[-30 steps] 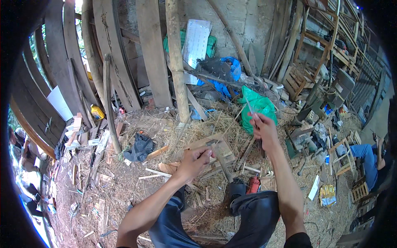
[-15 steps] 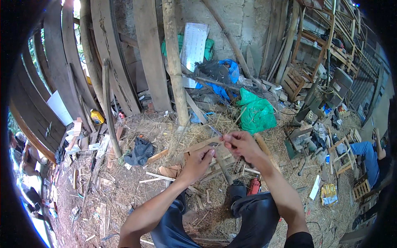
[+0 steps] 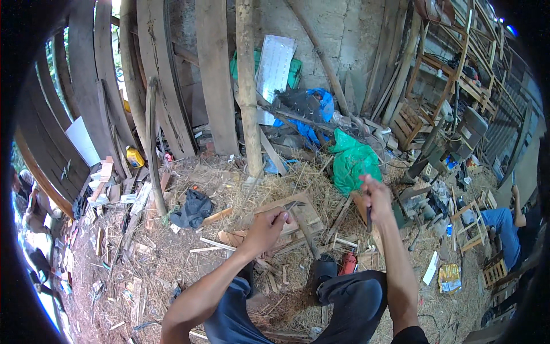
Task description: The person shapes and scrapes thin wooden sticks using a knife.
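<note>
My left hand (image 3: 266, 230) is closed, thumb pressed against the fingers, above a wooden board (image 3: 306, 215) on the ground. Whatever it pinches is too small or hidden to name. Just beyond its thumb shows the metal head of a hammer (image 3: 309, 236), whose wooden handle slants down toward my right foot. Raised to the right, in front of the green plastic bag (image 3: 354, 163), my right hand (image 3: 377, 199) is closed round a slim dark tool (image 3: 369, 221). The tool points downward, and its kind is not clear.
Straw and wood scraps cover the ground. A red can-like object (image 3: 350, 262) lies by my right foot. A black plastic bag (image 3: 193, 209) is at left, a wooden post (image 3: 247, 103) ahead. Another person's blue-trousered leg (image 3: 503, 232) shows at far right, beside a small wooden frame (image 3: 470, 226).
My right hand has moved away from the left, out to the right, and its slim tool has swung from pointing up-left to pointing down. My left hand has stayed nearly in place.
</note>
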`<action>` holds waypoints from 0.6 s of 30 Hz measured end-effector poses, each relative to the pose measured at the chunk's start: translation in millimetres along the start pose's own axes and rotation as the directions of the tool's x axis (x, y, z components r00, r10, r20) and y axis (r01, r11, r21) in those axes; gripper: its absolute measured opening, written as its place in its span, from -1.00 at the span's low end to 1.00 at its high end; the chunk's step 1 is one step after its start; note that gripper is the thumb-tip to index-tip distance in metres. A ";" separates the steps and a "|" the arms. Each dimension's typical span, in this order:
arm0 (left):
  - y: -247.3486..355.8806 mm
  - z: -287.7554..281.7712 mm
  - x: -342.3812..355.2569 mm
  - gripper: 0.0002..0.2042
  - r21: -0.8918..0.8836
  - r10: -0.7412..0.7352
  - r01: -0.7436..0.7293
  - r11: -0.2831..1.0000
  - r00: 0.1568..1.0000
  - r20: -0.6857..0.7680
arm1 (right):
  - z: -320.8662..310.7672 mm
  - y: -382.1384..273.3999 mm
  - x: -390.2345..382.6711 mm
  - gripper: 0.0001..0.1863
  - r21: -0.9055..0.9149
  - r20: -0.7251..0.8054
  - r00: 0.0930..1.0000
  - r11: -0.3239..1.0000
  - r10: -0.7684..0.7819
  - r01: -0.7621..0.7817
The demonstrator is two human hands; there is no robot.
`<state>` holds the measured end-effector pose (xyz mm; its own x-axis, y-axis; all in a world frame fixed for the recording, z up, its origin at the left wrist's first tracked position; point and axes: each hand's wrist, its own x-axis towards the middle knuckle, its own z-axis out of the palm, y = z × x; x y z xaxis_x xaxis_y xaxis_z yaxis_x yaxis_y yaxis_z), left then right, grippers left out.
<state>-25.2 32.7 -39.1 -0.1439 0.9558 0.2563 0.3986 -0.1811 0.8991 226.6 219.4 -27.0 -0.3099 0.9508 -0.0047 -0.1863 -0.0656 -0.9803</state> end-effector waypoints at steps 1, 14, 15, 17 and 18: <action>-0.6 0.3 2.6 -0.78 0.004 -0.056 0.056 0.998 0.998 -0.002 | 9.4 0.8 -7.6 -0.62 0.016 0.012 1.000 1.000 0.014 -0.014; 10.0 19.2 13.2 -0.80 -0.148 0.029 -0.021 0.989 0.998 0.053 | 85.3 -4.9 -32.0 -0.74 -0.065 0.366 0.907 0.978 0.209 -0.199; 10.6 15.3 10.6 -0.80 -0.133 -0.012 0.023 0.991 0.997 0.080 | 83.3 -7.5 -27.1 -0.72 -0.042 0.339 0.918 0.978 0.205 -0.203; 11.0 17.4 11.7 -0.79 -0.135 -0.033 0.049 0.990 0.992 0.119 | 58.2 -16.3 -16.1 -0.71 0.010 0.278 0.943 0.981 0.184 -0.195; 6.4 16.7 11.5 -0.79 -0.124 -0.018 0.036 0.992 0.989 0.145 | 52.4 -16.0 -12.1 -0.70 0.068 0.231 0.959 0.980 0.165 -0.185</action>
<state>-9.1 46.5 -36.4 -0.0181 0.9824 0.1857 0.2781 -0.1735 0.9448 184.5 193.1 -0.9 -0.5429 0.8310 -0.1212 -0.1883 -0.2612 -0.9467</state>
